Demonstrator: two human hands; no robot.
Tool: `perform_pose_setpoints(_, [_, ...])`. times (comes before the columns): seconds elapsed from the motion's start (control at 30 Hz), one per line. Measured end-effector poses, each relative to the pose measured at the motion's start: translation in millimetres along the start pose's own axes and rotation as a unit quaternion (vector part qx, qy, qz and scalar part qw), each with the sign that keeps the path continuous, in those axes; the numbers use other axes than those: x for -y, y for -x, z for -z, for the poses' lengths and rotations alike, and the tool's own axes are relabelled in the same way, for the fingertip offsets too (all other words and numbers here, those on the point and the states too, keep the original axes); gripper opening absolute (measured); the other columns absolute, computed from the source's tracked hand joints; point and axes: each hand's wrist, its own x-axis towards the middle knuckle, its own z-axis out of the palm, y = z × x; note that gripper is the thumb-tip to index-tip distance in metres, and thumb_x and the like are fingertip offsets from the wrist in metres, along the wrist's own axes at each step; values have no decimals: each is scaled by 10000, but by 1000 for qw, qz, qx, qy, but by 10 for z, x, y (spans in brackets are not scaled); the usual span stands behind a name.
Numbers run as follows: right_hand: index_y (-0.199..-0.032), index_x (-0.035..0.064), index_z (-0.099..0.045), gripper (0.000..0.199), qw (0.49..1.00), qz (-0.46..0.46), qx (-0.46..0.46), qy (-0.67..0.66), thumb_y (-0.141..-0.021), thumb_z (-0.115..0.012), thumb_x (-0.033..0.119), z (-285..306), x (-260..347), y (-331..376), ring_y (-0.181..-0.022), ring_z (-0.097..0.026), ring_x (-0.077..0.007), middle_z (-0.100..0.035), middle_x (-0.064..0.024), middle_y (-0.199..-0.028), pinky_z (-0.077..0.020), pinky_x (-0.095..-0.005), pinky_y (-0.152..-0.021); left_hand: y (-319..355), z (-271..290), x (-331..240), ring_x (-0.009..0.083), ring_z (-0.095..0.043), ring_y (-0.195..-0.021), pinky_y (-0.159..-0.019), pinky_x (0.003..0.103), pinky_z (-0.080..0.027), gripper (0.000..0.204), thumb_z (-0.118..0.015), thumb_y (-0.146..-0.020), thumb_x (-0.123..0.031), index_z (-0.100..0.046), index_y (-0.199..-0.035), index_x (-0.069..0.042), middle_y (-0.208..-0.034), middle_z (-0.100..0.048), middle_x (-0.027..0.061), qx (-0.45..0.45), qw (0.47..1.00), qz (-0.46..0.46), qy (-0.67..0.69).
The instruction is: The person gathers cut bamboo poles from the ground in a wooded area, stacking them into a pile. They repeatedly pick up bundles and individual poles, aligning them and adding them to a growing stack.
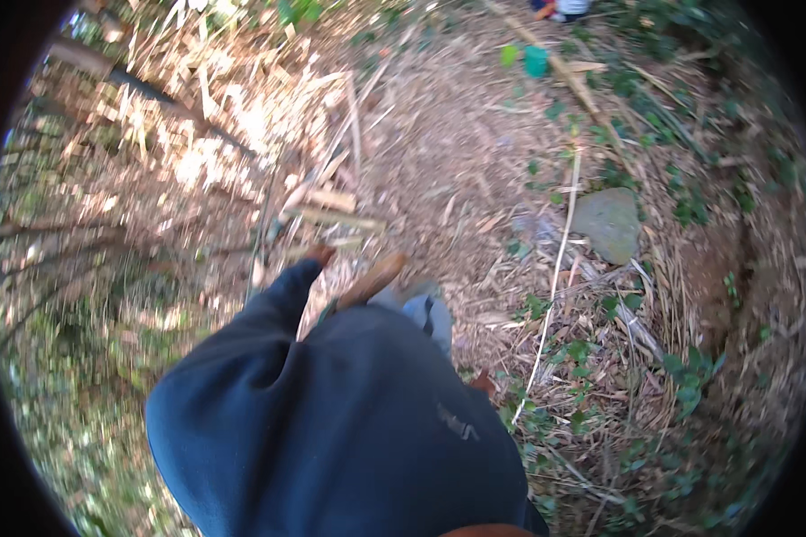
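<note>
I look down over my dark blue sweater (349,421) at a forest floor. My left sleeve reaches forward, and only the tip of my left hand (321,255) shows past the cuff, near cut bamboo pieces (336,215); it is blurred, so its grip is unclear. A brown wooden stick-like piece (373,278), perhaps a handle, slants up just right of that hand. Whether the hand touches it I cannot tell. A small sliver of my right hand (484,383) peeks out at the sweater's right edge, the rest hidden. Grey trouser legs (425,313) show below the stick.
A flat grey stone (607,222) lies to the right. A thin pale stalk (557,259) runs across dry litter. A teal cup (535,61) and a green lid (509,55) sit far ahead beside a long bamboo pole (575,85). Split bamboo (197,98) is piled at left.
</note>
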Motion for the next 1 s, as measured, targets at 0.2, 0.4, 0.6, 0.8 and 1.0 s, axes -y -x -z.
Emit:
perform_pose_setpoints(0.2, [-687,11,-467,498,693,-244,-108,-670,-913,-522,452,1701,-213,-240,-374,-455,-192,-438,-79,-499,-326,-288,-309,329,147,-1008,275,-658,-836,-753,382,-509,428,-538,-907,-380,-660,-1051,5,-958,-690,158,-108,877,312,350])
perform_pose_setpoints(0.4, [-744,5,-511,488,775,-183,35,-603,-905,-499,465,2398,-421,-782,-403,-477,-197,-475,-88,-535,-349,-328,-334,1240,-681,-793,386,-569,-1095,-974,434,-408,439,-353,-941,-362,-610,-1172,-92,-1127,-619,227,160,877,452,39])
perform_pose_setpoints(0.6, [-813,27,-568,491,775,-177,89,-600,-872,-534,514,3556,85,-1418,-421,-516,-214,-499,-84,-533,-394,-353,-367,228,-720,-769,355,-623,-1002,-862,438,-483,428,-478,-893,-401,-657,-1085,-62,-1041,-656,215,181,798,571,64])
perform_pose_setpoints(0.8, [-778,6,-564,401,797,2,-118,-592,-928,-563,377,5821,1377,-1343,-433,-571,-165,-524,-72,-557,-464,-296,-367,-2123,481,-187,324,-615,-1023,-894,392,-480,351,-577,-817,-384,-696,-1074,-176,-1067,-664,144,132,891,427,80])
perform_pose_setpoints(1.0, [-772,37,-553,315,683,25,-181,-707,-955,-532,292,6929,1743,-1041,-486,-591,-147,-568,-62,-620,-486,-254,-408,-5319,2746,360,142,-575,-597,-456,277,-465,306,-616,-889,-260,-636,-1108,-48,-815,-645,78,-67,957,201,198])
